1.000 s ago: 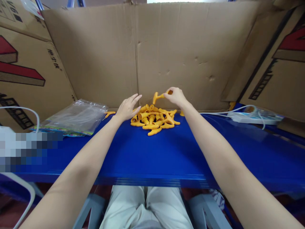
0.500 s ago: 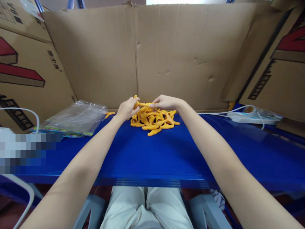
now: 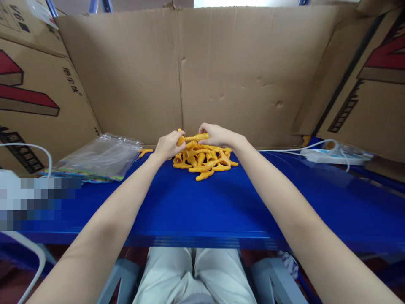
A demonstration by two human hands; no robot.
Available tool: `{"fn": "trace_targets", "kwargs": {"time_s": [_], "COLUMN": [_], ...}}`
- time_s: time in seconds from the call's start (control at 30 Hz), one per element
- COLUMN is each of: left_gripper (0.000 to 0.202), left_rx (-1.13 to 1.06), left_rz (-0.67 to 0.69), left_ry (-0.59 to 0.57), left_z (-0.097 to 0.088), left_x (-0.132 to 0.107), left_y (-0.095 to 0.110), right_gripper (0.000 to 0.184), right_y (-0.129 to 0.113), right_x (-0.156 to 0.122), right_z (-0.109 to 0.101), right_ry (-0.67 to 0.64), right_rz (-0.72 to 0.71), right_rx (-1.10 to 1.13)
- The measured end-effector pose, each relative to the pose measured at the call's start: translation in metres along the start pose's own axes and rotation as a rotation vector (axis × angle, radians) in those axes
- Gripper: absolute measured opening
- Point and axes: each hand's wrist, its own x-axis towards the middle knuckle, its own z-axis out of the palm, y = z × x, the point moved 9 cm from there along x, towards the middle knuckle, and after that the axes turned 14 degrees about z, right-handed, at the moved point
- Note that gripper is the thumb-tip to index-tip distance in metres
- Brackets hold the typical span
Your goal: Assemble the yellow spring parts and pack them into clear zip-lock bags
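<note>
An orange plastic piece with a ridged shaft (image 3: pixel 190 138) is held level just above a pile of orange plastic parts (image 3: pixel 202 159). My left hand (image 3: pixel 168 145) is closed on its wider left end, thumb and fingers pinching it. At the other end, a thicker grooved section lies against my right hand (image 3: pixel 212 134), whose fingers curl over and behind it; part of that grip is hidden. The pile holds hollow cup-like parts and curved handle-shaped parts, loosely heaped on the blue table (image 3: pixel 202 207).
Clear plastic bags (image 3: pixel 101 156) lie stacked to the left, with one loose orange part (image 3: pixel 145 152) beside them. A white power strip (image 3: pixel 338 156) with cables sits on the right. Cardboard panels (image 3: pixel 240 76) wall in the back and both sides.
My right hand has shifted slightly upward and its fingers have moved around the piece, exposing more of the grooved end. My left hand stays almost where it was.
</note>
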Motion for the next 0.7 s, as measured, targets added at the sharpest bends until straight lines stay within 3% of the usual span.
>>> {"fn": "trace_targets", "kwargs": {"time_s": [0.2,0.47,0.7], "left_gripper": [0.040,0.038,0.038], "left_rx": [0.016,0.039,0.066], "left_rz": [0.034,0.021,0.003], "left_ry": [-0.040,-0.024,-0.062], "left_z": [0.004,0.002,0.007], "left_x": [0.000,0.001,-0.002], "left_y": [0.004,0.003,-0.001], "right_gripper": [0.027,0.038,0.028], "right_y": [0.003,0.001,0.001], "right_x": [0.001,-0.001,0.001], "right_z": [0.013,0.005,0.022], "right_ry": [-0.133,-0.042,-0.215], "right_rz": [0.015,0.020,0.054], "right_rx": [-0.057,-0.056,-0.074]}}
